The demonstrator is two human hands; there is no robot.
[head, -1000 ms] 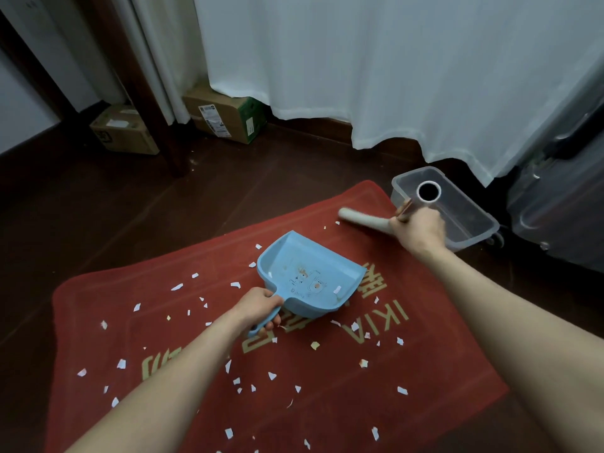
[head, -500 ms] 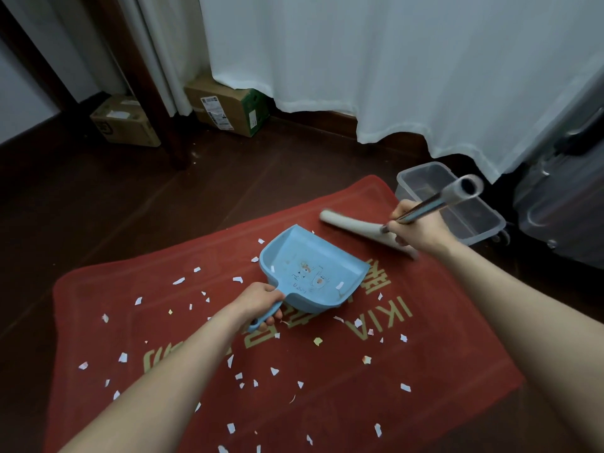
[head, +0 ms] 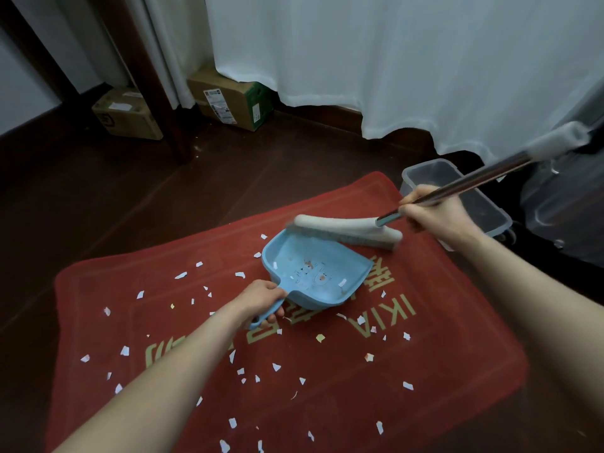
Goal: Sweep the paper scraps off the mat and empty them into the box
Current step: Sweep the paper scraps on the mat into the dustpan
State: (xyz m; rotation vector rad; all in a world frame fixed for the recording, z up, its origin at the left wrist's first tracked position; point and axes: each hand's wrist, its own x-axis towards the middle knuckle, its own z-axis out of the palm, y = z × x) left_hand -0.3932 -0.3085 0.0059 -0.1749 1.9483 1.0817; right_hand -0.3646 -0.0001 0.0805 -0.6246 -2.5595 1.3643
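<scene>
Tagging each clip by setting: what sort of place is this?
Probably a room in a home: a red doormat on a dark wood floor, a long white curtain, and a cardboard parcel by the wall.

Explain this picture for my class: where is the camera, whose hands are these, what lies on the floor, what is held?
No machine here: a person wears one camera on the head, looking down at their own arms. The left hand grips the handle of a blue dustpan on a red mat. The right hand holds a broom by its metal pole, its head at the pan's far edge. White paper scraps lie scattered over the mat. A clear plastic box stands by its far right corner.
</scene>
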